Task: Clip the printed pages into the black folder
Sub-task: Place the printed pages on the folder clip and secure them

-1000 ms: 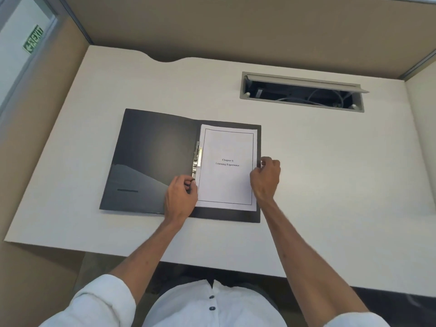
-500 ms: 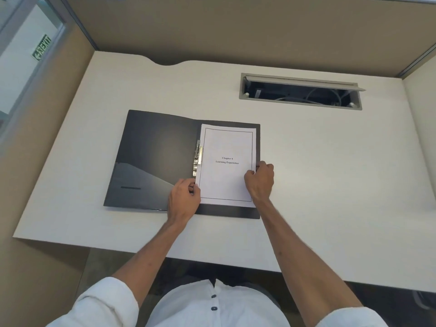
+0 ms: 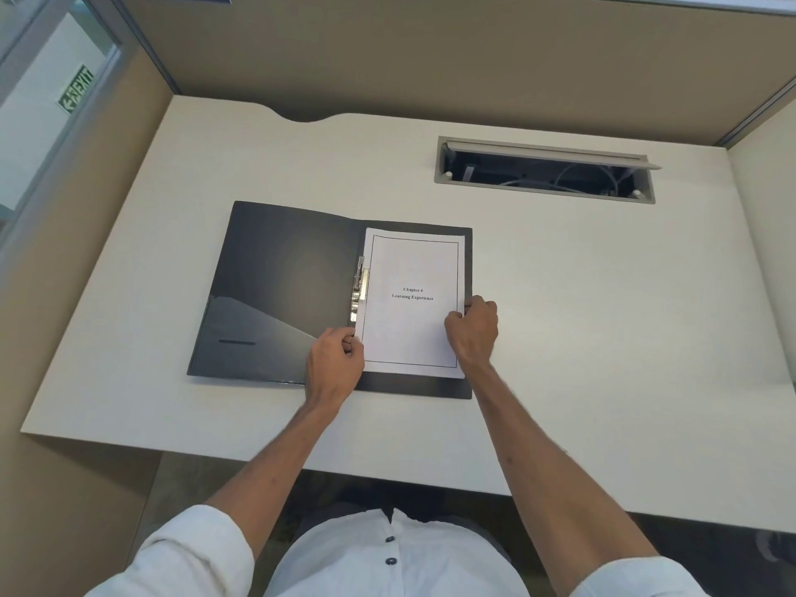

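Black folder (image 3: 284, 290) lies open on the pale desk (image 3: 603, 316), its left flap bare, wide desk free on both sides. My left hand (image 3: 334, 366) curls at the lower left edge of the printed pages (image 3: 413, 338), fingertips pinching that edge below the metal clip (image 3: 359, 290). My right hand (image 3: 474, 329) grips the pages' right edge, fingers closed over it. Beyond, the cable hatch (image 3: 545, 170) stands open.

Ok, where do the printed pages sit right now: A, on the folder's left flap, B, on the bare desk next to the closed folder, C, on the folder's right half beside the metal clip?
C: the pages lie on the open folder's right half, beside the clip.
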